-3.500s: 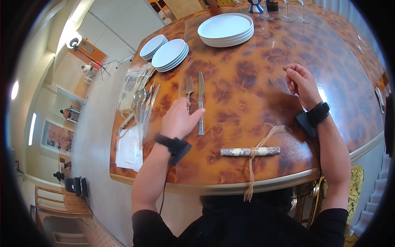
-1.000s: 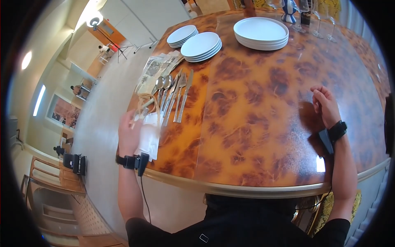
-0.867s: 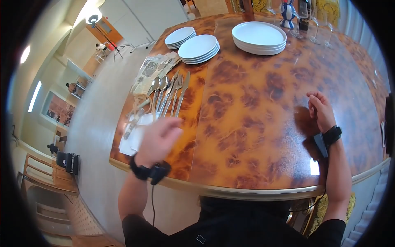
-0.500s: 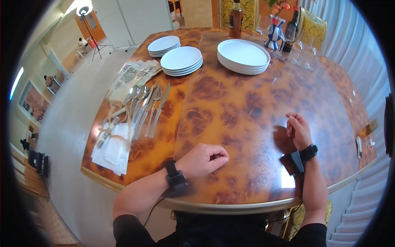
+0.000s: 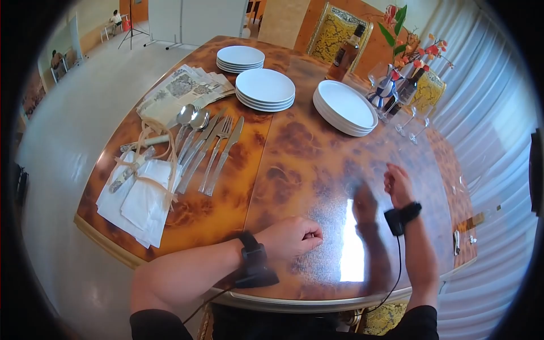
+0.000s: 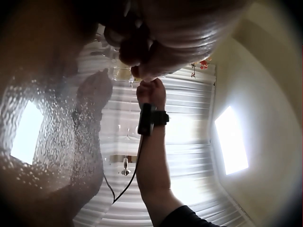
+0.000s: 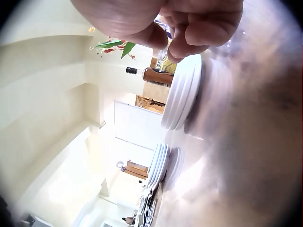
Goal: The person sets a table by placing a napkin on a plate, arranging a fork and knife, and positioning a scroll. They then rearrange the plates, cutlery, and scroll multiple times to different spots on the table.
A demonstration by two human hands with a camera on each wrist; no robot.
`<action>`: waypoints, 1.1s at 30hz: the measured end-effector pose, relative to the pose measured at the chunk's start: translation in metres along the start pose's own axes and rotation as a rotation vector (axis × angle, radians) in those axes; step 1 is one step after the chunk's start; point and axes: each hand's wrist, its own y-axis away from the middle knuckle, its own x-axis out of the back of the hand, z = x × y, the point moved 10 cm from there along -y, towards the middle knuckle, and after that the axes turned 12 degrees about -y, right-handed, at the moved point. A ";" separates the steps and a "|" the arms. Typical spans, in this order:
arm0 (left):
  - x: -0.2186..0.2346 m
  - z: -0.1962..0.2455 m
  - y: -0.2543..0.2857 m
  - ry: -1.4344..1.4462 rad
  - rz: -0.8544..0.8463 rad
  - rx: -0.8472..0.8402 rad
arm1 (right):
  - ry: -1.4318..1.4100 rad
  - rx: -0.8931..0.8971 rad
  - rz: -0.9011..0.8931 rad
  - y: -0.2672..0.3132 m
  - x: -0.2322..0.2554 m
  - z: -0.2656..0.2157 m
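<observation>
Cutlery (image 5: 202, 155) lies on the counter (image 5: 294, 181), at left, just beside white napkins (image 5: 148, 211) draped with tie loops (image 5: 134, 165). The left hand (image 5: 288, 237) and right hand (image 5: 399, 184), loosely curled, hold nothing. One careless leftward sweep, I'd say, could snag those loops and drag pieces askew.

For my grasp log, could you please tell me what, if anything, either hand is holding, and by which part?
Nothing: the left hand and the right hand both look empty.

No legible text; label (image 5: 339, 57) on bottle (image 5: 347, 55) too small to read.
</observation>
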 end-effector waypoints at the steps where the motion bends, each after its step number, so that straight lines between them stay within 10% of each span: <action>1: 0.001 0.000 0.000 0.012 0.004 -0.004 | 0.034 0.005 0.008 -0.013 -0.014 -0.011; 18: 0.001 0.001 0.002 -0.002 0.015 -0.090 | 0.545 -0.083 0.246 -0.156 -0.053 0.004; 33: 0.005 0.007 0.004 0.021 -0.017 -0.085 | 0.067 -0.087 0.078 -0.141 -0.027 -0.005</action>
